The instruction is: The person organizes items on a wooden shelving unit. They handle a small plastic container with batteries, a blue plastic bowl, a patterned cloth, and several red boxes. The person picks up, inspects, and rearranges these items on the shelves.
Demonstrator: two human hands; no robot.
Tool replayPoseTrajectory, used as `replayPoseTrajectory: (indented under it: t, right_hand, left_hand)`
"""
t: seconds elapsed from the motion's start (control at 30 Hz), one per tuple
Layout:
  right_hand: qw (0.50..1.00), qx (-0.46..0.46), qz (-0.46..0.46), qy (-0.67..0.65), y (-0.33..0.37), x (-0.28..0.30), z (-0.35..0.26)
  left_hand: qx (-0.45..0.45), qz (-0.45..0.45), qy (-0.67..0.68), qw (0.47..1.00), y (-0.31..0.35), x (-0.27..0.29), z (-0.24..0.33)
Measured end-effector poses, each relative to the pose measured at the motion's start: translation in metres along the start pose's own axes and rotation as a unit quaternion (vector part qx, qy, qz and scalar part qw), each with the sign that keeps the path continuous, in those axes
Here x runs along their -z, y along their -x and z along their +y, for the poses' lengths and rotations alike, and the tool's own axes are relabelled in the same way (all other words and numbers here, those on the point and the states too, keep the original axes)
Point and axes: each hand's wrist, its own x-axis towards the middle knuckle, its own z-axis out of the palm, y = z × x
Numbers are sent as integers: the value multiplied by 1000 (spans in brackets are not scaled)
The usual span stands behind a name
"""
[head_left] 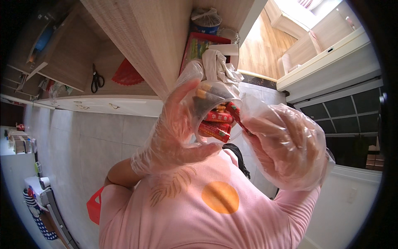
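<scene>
Both hands wear clear plastic gloves. The left hand (176, 128) has its grip spread wide, forefinger and thumb curved around a clear jar (205, 104), which it holds in front of the chest. The jar's mouth is turned toward the viewer, and red wrapped packets (217, 123) are visible inside. At the mouth's right side, the right hand (286, 137) has its grip drawn together, fingertips apparently pinching one red packet (235, 113); the exact contact is partly hidden. That packet's long axis slants from upper left to lower right, its upper end at the mouth and its lower end by the right fingertips. The right hand is nearer to it. Beyond the jar lies a pale cloth (225, 68); contact between them cannot be determined. Black-handled scissors (97, 81) rest on the worktop (108, 93) at left.
</scene>
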Motion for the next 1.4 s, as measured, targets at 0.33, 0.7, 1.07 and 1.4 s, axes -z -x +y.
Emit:
replayPoseTrajectory:
  t: [0.33, 0.7, 1.07, 1.4]
  right_hand:
    - [1000, -22, -16, -1, -4, -6, -2]
    - [970, -77, 38, -228, 4, -8, 3]
    - [967, -117, 78, -211, 7, -6, 0]
    - [988, 31, 59, -137, 6, -22, 9]
  left_hand:
    - [-12, -8, -23, 1000, 1, 0, -3]
    - [-12, -35, -15, 999, 2, 2, -6]
    - [125, 25, 156, 980, 3, -7, -3]
    - [116, 1, 145, 983, 4, -9, -6]
